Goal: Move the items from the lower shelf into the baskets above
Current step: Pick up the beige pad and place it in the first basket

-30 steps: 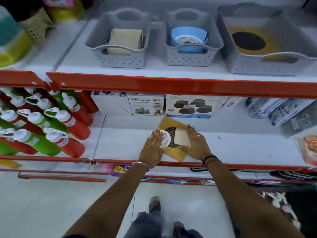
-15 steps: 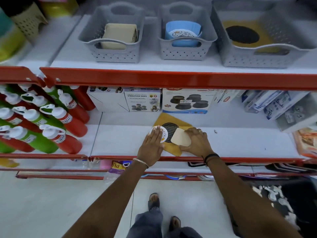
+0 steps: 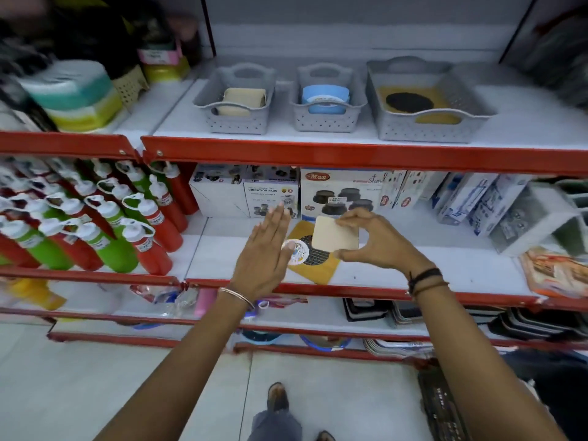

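Pad [image 3: 334, 234] in right hand [image 3: 378, 241] (fingertip pinch)

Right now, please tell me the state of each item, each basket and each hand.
Beige pad: lifted, pinched by right hand.
Left hand: open, flat, holds nothing.
Round white disc: lying on lower shelf.
Yellow card: flat on the shelf.
Left basket: holds beige pads.
Middle basket: holds blue discs.
Right basket: holds a yellow card.

Head camera, one wide-angle view, close to the shelving.
It looks forward and down over both forearms at the lower shelf [image 3: 429, 265], baskets above, floor below.
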{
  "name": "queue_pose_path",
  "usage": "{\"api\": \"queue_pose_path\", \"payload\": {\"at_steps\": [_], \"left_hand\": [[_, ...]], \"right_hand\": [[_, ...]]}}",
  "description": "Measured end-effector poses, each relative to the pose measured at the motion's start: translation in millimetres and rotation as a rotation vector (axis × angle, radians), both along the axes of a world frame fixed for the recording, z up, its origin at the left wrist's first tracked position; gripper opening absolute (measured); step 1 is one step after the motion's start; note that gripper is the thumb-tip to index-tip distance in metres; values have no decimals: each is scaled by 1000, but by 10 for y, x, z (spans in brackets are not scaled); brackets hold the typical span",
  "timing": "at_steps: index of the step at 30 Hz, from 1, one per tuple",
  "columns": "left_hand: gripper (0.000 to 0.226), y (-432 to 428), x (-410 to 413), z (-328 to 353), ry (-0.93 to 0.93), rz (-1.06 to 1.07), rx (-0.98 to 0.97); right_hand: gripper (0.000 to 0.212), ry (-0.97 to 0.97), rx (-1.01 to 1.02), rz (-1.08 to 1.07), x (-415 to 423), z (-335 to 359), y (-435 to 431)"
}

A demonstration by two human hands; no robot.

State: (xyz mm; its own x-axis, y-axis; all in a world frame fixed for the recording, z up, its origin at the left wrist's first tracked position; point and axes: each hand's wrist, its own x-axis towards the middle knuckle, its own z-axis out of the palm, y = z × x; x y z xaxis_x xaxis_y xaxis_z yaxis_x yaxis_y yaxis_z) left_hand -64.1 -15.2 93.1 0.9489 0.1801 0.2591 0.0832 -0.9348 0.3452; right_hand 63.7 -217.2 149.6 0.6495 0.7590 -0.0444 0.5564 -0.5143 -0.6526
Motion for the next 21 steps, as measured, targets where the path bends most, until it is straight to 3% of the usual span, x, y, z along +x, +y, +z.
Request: {"api": "queue_pose_path", "payload": {"at_steps": [8, 14, 21], "left_hand": [[60, 511, 182, 1102, -248, 56, 56], [62, 1080, 555, 1573, -279, 79, 91], [46, 1769, 1085, 1863, -267, 121, -31]], "right_hand": [[66, -294, 80, 89, 105, 1132, 392], [64, -422, 133, 78, 480, 1636, 1105], [63, -449, 63, 53, 999, 1811, 2093]]}}
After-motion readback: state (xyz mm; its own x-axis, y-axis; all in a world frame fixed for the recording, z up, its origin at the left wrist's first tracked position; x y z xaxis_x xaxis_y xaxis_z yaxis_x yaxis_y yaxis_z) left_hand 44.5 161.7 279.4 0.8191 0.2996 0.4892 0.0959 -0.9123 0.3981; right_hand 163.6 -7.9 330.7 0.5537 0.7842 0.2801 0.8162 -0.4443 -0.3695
